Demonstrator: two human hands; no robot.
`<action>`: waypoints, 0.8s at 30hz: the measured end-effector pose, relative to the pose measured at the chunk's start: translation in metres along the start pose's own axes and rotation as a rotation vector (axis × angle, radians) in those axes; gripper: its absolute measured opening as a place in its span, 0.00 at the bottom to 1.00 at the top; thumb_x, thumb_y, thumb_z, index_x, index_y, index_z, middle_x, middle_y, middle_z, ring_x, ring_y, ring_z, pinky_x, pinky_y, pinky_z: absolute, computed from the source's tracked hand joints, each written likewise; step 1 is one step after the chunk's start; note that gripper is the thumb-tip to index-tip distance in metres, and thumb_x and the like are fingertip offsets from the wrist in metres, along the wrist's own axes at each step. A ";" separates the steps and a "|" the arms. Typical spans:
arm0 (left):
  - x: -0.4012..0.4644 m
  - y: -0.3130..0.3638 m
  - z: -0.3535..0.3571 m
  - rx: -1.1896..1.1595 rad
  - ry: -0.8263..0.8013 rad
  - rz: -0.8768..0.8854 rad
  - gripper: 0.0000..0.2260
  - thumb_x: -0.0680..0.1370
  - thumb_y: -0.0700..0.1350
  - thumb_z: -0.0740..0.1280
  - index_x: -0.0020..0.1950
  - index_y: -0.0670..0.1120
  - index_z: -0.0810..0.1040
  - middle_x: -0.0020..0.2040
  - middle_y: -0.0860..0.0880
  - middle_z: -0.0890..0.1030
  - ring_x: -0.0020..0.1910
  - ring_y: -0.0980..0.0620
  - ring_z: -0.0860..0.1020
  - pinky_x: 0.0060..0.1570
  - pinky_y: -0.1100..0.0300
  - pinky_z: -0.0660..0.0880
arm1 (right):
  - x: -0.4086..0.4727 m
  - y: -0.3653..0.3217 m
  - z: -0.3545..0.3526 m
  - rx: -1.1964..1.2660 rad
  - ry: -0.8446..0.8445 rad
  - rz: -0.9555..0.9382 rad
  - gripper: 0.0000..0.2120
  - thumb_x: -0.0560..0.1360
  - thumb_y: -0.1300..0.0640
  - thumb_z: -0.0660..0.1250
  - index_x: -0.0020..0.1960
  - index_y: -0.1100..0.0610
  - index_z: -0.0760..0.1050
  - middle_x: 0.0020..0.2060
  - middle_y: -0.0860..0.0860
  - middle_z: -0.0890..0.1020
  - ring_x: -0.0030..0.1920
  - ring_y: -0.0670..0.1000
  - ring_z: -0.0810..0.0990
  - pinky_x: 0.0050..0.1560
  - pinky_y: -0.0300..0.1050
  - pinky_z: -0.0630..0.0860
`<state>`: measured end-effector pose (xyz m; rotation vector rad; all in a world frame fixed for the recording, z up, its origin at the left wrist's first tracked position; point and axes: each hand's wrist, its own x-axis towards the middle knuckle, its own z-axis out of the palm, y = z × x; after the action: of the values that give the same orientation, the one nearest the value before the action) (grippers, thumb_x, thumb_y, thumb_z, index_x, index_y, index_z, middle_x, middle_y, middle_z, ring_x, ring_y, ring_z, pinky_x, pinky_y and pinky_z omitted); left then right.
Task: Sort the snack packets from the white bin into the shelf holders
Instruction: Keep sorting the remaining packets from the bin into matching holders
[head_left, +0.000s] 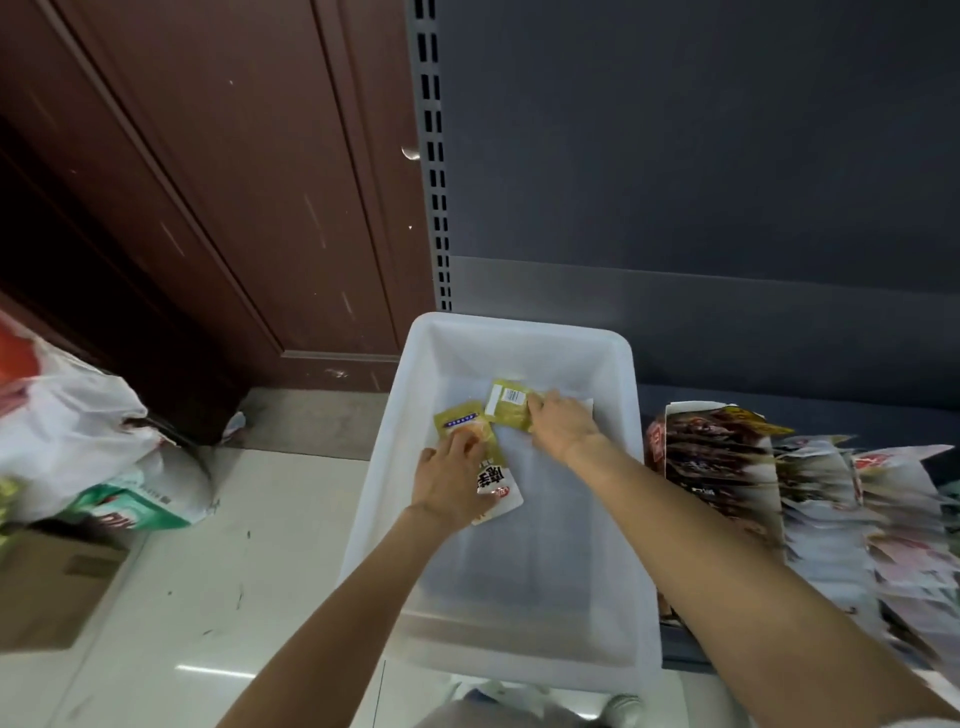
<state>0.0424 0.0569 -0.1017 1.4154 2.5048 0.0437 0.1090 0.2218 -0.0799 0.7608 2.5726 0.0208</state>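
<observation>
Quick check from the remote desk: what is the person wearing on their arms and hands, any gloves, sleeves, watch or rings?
Both forearms are bare right to the bottom edge of the picture: no sleeves show. The left hand and the right hand are ungloved. No watch, bracelet or band shows on either wrist, and no ring shows on the fingers that can be seen, though some are partly hidden.

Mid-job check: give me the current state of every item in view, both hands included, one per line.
white bin: nearly empty, a few packets left
left hand: inside bin, on a green and white packet
right hand: inside bin, fingers on a green packet
shelf packets: standing in rows right of the bin
plastic bags: on the floor, left
</observation>
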 end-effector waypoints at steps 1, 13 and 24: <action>0.000 0.000 0.001 0.000 0.006 0.005 0.30 0.74 0.62 0.64 0.71 0.50 0.63 0.72 0.52 0.60 0.71 0.51 0.61 0.63 0.54 0.63 | -0.005 -0.005 0.001 -0.024 0.012 -0.011 0.20 0.80 0.62 0.55 0.71 0.64 0.59 0.63 0.63 0.71 0.61 0.61 0.74 0.57 0.53 0.72; -0.032 0.047 -0.087 -0.546 0.821 0.173 0.13 0.71 0.48 0.63 0.54 0.47 0.72 0.52 0.51 0.76 0.50 0.51 0.72 0.48 0.60 0.66 | -0.131 0.045 -0.064 0.588 0.523 -0.058 0.11 0.78 0.54 0.62 0.59 0.49 0.76 0.35 0.47 0.81 0.36 0.49 0.80 0.34 0.44 0.66; 0.008 0.185 -0.128 -0.316 0.577 0.814 0.08 0.74 0.53 0.66 0.49 0.51 0.78 0.43 0.55 0.78 0.45 0.54 0.74 0.58 0.58 0.63 | -0.251 0.179 -0.017 1.467 0.531 -0.049 0.17 0.68 0.64 0.74 0.55 0.52 0.78 0.41 0.44 0.85 0.44 0.40 0.82 0.44 0.33 0.75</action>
<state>0.1624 0.1739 0.0491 2.3910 1.9281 1.0714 0.3799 0.2456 0.0661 1.2150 2.7333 -2.0664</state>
